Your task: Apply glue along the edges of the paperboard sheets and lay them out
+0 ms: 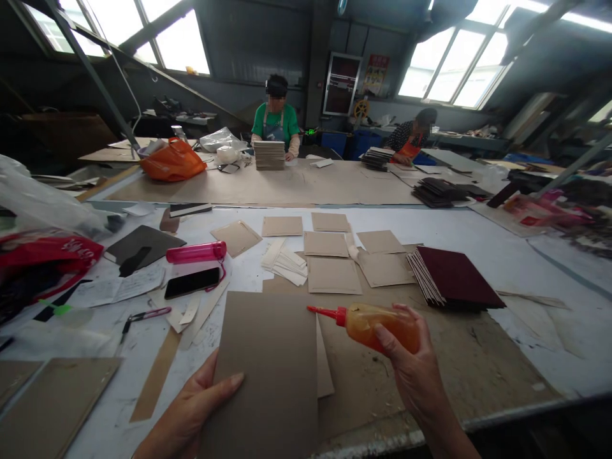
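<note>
My left hand grips a grey-brown cardboard sheet by its left edge, thumb lying on top. In my right hand is a glue bottle of amber liquid, tipped on its side. Its red nozzle points left, with the tip at the board's upper right edge; whether it touches I cannot tell. Part of another board shows behind the held sheet. Beyond my hands lie several smaller cardboard pieces and a fan of pale strips. A stack of dark maroon boards sits to the right.
On the left are a phone, a pink bottle, a pen, a paper and a red bag. Larger boards lie at lower left. Two co-workers sit across a farther table, with an orange bag on it.
</note>
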Demonstrator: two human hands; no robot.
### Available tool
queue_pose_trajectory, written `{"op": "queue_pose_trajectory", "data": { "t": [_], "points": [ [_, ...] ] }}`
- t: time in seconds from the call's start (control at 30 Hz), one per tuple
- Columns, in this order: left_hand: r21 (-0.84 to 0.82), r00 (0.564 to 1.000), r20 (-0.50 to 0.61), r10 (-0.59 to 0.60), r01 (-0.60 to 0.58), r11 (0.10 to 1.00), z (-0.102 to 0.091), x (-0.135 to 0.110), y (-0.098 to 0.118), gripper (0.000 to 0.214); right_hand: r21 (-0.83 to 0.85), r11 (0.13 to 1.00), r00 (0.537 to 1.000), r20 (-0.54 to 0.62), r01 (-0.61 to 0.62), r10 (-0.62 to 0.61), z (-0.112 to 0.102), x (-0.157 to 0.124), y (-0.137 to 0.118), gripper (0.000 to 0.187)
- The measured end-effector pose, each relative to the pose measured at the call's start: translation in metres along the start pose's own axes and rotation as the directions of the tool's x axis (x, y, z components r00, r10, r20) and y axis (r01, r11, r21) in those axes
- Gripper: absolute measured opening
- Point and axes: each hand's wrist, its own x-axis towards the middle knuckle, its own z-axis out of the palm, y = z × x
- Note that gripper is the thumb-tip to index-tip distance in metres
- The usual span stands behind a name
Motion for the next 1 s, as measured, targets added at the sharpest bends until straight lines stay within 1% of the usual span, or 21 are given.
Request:
{"op": "queue_pose_trajectory", "data": {
  "t": [0.1,0.17,0.3,0.37,0.47,0.6,0.7,0.87,1.0],
  "points": [
    [-0.013,1.0,-0.017,0.001,-0.002,1.0,0.0,-0.008,0.006,0.099,-0.053,0.998,0.999,-0.005,0.04,-0.041,0.005,-0.001,-0.006,0.061],
    [-0.006,1.0,-0.009,0.001,-0.001,1.0,-0.002,-0.01,0.01,0.098,-0.094,0.994,0.998,-0.022,0.059,-0.061,0.007,-0.004,-0.01,0.063],
    [0.012,1.0,0.012,0.01,-0.01,1.0,-0.011,-0.008,0.018,0.091,-0.182,0.981,0.996,-0.035,0.07,-0.078,0.01,-0.015,-0.018,0.065],
    [0.009,1.0,0.019,0.01,-0.01,1.0,-0.017,-0.005,0.022,0.091,-0.217,0.974,0.997,-0.016,0.065,-0.07,0.012,-0.022,-0.021,0.065],
    [0.016,0.999,0.02,0.05,-0.05,0.999,-0.02,-0.003,0.03,0.089,-0.264,0.963,0.999,0.012,0.049,-0.047,0.014,-0.033,-0.025,0.062],
    [0.073,0.993,0.051,0.105,-0.108,0.991,-0.016,-0.005,0.04,0.08,-0.312,0.95,1.0,0.001,0.014,-0.015,0.015,-0.044,-0.027,0.064],
    [0.086,0.987,0.076,0.14,-0.146,0.986,-0.012,-0.007,0.047,0.075,-0.324,0.946,1.0,-0.012,0.0,-0.004,0.015,-0.051,-0.027,0.063],
    [0.1,0.978,0.078,0.195,-0.202,0.974,-0.012,-0.004,0.058,0.062,-0.334,0.942,1.0,-0.011,-0.027,0.025,0.013,-0.061,-0.024,0.064],
    [0.074,0.974,0.06,0.217,-0.221,0.972,-0.011,-0.001,0.064,0.065,-0.336,0.94,0.998,-0.008,-0.066,0.068,0.008,-0.066,-0.021,0.065]
  ]
}}
